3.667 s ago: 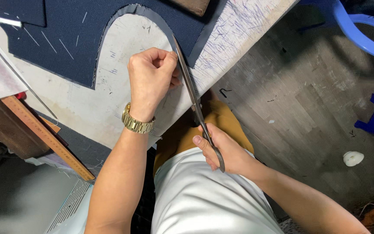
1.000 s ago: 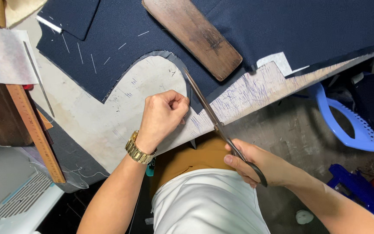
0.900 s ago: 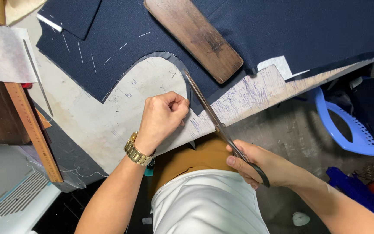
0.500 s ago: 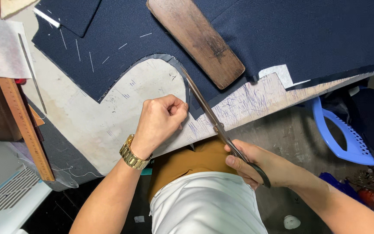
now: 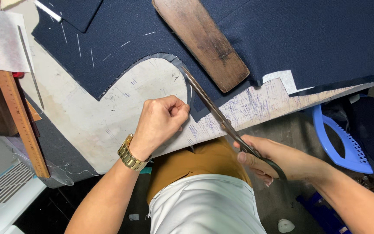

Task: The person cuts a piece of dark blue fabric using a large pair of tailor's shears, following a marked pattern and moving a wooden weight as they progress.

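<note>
Cutting step: right hand [image 5: 278, 158] grips scissors [image 5: 213, 108], blades shut at the cloth [image 5: 122, 47] curve. Left hand [image 5: 161, 123], fisted beside the scissors, pinches the cut strip; next cut needs the chalked curve followed

A pale, scuffed desk [image 5: 87, 125] covered in pen marks runs slantwise across the view. Below its edge lies a grey concrete floor [image 5: 282, 130], darker towards the bottom. A blue plastic stool [image 5: 340, 147] stands at the right, and a white ribbed surface [image 5: 1, 195] shows at the lower left.
</note>
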